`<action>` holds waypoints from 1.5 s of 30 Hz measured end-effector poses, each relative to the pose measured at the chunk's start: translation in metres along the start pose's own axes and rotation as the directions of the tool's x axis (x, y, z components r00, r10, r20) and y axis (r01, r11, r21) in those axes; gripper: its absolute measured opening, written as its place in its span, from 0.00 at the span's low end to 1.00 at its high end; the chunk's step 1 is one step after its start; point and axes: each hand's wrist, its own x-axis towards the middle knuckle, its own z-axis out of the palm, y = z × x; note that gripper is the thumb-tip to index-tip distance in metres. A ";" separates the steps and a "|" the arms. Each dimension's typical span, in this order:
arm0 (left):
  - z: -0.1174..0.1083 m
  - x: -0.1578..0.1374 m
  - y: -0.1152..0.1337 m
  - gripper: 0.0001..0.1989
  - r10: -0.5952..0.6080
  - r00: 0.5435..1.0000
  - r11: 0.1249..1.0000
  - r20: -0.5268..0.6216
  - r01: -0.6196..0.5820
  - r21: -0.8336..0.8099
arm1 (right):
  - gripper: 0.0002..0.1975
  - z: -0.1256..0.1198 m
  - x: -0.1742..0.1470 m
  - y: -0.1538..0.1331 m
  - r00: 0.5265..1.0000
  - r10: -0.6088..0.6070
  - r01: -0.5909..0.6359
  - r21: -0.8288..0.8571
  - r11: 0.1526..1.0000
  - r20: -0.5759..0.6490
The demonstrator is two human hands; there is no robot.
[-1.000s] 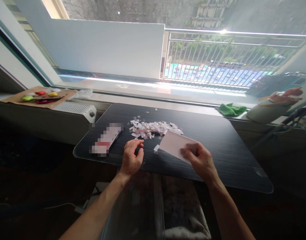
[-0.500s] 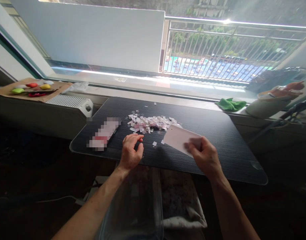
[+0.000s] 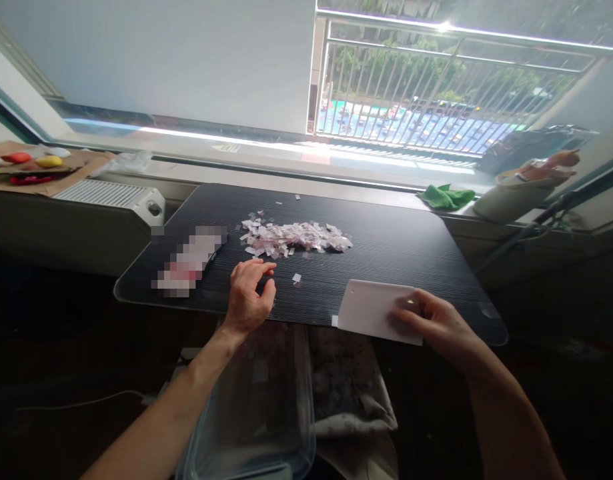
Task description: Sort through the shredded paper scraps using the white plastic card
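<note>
My right hand (image 3: 433,320) grips a flat white rectangular sheet with a small hole in one corner, like a plastic scraper (image 3: 371,307), held over the front edge of the black table (image 3: 401,247). A small white square (image 3: 335,321) sits at the sheet's left edge. My left hand (image 3: 250,293) is open and holds nothing, its fingers curved and the thumb apart, near the table's front edge. Beyond it lies a heap of small white and pinkish paper pieces (image 3: 296,239). One loose piece (image 3: 297,278) lies between the heap and my hands.
A blurred-out object (image 3: 189,261) lies on the table's left side. Below the front edge are a clear plastic bin (image 3: 306,400) and a fabric bag (image 3: 381,413) with scraps inside. A green cloth (image 3: 446,197) and a pale pot (image 3: 503,200) stand on the sill. A radiator (image 3: 111,197) is at left.
My right hand has drawn the white sheet away from the heap, toward me and to the right, to the table's front edge. My left hand keeps nearly the same pose. The view has shifted slightly.
</note>
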 end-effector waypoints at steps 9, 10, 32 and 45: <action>-0.001 -0.001 0.001 0.12 -0.018 0.999 0.999 0.046 0.016 0.027 | 0.16 0.008 0.021 0.001 0.999 0.031 -0.034 0.181 0.983 0.021; -0.001 -0.001 0.001 0.13 -0.001 0.998 0.999 0.066 -0.002 0.035 | 0.16 0.009 0.022 0.000 0.999 0.038 -0.044 0.195 0.980 0.033; -0.013 -0.006 0.016 0.12 0.261 0.926 0.964 0.273 -0.264 -0.026 | 0.10 0.022 0.028 -0.006 0.982 -0.086 0.071 0.090 0.993 0.166; -0.014 -0.023 0.046 0.17 0.471 0.739 0.870 0.481 -0.481 -0.113 | 0.14 0.017 0.028 -0.006 0.996 -0.078 0.086 0.210 0.974 -0.046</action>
